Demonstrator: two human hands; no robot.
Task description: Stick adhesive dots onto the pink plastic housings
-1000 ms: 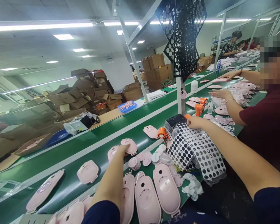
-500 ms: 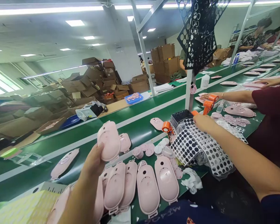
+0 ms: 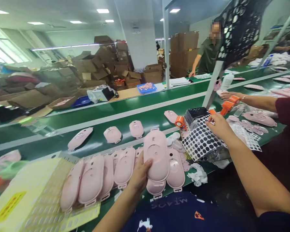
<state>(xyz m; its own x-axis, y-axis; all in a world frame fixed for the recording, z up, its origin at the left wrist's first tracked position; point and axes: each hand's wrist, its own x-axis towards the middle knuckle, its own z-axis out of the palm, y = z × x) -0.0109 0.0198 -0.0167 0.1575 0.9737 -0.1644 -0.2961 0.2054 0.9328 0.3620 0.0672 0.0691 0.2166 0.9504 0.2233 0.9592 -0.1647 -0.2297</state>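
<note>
My left hand [image 3: 141, 169] grips a pink oval plastic cover [image 3: 156, 156] by its left edge, holding it upright above other covers. My right hand [image 3: 218, 127] is closed in a pinch at the upper edge of a white sheet of black round stickers [image 3: 199, 141]. Whatever lies between those fingertips is too small to make out. Several pink covers [image 3: 91, 180] lean in a row along the near side of the green bench. Another cover [image 3: 176, 170] lies just right of the held one and is partly hidden by it.
An orange tape dispenser [image 3: 180, 121] stands beside a dark stack [image 3: 195, 114]. Crumpled white paper [image 3: 198, 174] lies near the bench edge. Pink covers [image 3: 136, 129] sit on the green belt. A yellow box [image 3: 21, 193] is at left. A co-worker's hand [image 3: 228, 95] reaches in from the right.
My left hand has brought the pink cover rightward and lower, over the row. My right hand stays at the sticker sheet, its fingers now pinched. The view has turned left; a person shows across the bench.
</note>
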